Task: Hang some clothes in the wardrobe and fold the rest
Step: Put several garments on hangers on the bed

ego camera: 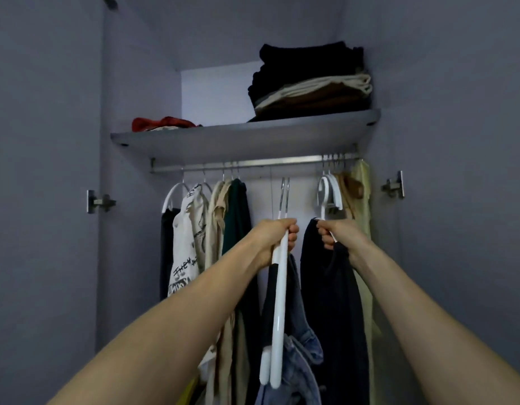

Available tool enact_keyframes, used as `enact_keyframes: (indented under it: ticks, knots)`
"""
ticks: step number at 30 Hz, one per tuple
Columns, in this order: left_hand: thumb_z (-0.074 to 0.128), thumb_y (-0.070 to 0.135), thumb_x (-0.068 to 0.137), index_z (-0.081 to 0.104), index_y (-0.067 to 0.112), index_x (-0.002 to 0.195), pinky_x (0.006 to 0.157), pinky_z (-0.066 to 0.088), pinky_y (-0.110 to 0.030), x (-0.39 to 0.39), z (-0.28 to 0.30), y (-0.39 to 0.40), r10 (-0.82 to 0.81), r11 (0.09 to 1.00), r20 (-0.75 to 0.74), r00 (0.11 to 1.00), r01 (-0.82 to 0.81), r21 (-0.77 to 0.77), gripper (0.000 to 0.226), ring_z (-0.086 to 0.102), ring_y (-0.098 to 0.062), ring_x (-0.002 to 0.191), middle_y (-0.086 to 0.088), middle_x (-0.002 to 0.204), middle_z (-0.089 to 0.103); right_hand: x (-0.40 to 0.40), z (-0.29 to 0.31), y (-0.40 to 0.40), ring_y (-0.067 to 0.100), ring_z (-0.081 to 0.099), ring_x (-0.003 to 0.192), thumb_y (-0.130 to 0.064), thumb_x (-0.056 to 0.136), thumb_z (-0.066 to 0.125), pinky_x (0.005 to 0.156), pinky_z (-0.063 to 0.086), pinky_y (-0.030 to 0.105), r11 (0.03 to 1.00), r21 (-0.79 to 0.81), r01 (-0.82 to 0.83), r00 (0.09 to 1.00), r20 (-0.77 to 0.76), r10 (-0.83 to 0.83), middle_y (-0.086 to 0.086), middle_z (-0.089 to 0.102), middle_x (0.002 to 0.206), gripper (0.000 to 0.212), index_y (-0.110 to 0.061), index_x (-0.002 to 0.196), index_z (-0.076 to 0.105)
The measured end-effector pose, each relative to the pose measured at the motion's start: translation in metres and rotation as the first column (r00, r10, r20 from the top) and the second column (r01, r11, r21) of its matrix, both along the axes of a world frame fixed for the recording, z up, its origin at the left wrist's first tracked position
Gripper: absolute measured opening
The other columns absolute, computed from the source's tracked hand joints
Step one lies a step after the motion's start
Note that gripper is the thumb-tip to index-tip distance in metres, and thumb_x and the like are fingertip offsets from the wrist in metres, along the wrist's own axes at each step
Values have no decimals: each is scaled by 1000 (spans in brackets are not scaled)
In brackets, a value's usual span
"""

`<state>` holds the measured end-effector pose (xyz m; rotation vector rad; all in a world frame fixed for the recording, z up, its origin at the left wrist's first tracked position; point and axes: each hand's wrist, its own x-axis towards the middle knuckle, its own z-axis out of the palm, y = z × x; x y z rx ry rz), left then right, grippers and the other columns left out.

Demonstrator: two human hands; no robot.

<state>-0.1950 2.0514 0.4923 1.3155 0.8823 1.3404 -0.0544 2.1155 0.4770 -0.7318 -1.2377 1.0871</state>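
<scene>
Now, fingers: the left hand (277,233) is curled tight round a pair of white hangers (277,302), gripping them just under the hooks, mid-frame.
Right fingers: the right hand (336,233) pinches the neck of a dark top (331,302) against the thin arm of another white hanger, just right of centre.
Hangers' axis: long and near upright, leaning slightly; the metal hooks (284,197) point up toward the rail, the rounded ends hang low in the frame.
Hooks vs rail: close under the rail (252,164), but I can't tell whether they're on it or just below.
Denim: a blue denim piece (299,346) hangs by those hangers at lower centre; whether it's on them is unclear.
Dark top: hangs straight down, long axis vertical, neck up in the fingers.
Done so far: left of centre, a printed white tee (185,244), beige and green pieces are already on the rail; yellowish ones sit at the right end; a folded stack (308,83) rests on the shelf (247,135), upper right.
Left to do: by my reading, seat these hangers, settle the dark top, then any folding out of view.
Red cloth: a crumpled red piece (162,124) on the shelf's left looks unfolded.
</scene>
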Motion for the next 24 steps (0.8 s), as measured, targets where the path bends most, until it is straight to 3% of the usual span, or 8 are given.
enact_keyframes:
  ticks: [3,8,12,18,22,24]
  knots:
    - [43,12,100,46,13,68,31,31,-13,-10,25,45,71,993,-71,995,-64,99,32,36,-3,29,6,39,44,-5,25,36,6,32,28,-2,94,49,29,24,16,999,41,29,1000,-9,-29,4,44,55,19,-6,76,53]
    - [46,7,97,51,6,86,34,34,-13,-16,58,113,146,967,-58,988,-129,220,13,40,-3,31,5,42,47,-15,51,95,7,33,28,-1,95,49,32,27,18,992,105,75,997,-3,-75,8,46,59,18,-4,78,53]
    - [46,4,96,52,4,81,33,35,-13,-28,76,191,205,955,-51,977,-188,227,16,40,-3,30,2,47,48,-27,75,157,7,36,28,-3,96,49,34,33,17,981,163,109,992,48,-118,12,58,63,14,2,85,55]
    - [43,1,95,50,4,73,36,35,-14,-41,118,302,325,925,-60,944,-304,228,23,40,-3,27,-5,65,54,-43,119,250,7,35,28,0,95,46,34,33,18,968,210,137,984,88,-158,13,60,62,17,5,81,55]
    - [42,1,92,52,5,66,37,31,-15,-41,149,351,353,911,-146,924,-305,277,29,38,-3,26,-2,51,54,-52,139,294,12,37,36,-1,94,46,46,35,24,954,235,185,969,118,-216,15,64,67,25,3,70,54]
    - [44,2,91,53,5,65,37,31,-16,-46,162,372,353,911,-169,920,-297,287,28,39,-5,30,-3,57,56,-56,149,312,10,36,32,0,94,47,44,33,24,955,239,176,973,103,-206,15,65,68,21,4,74,52]
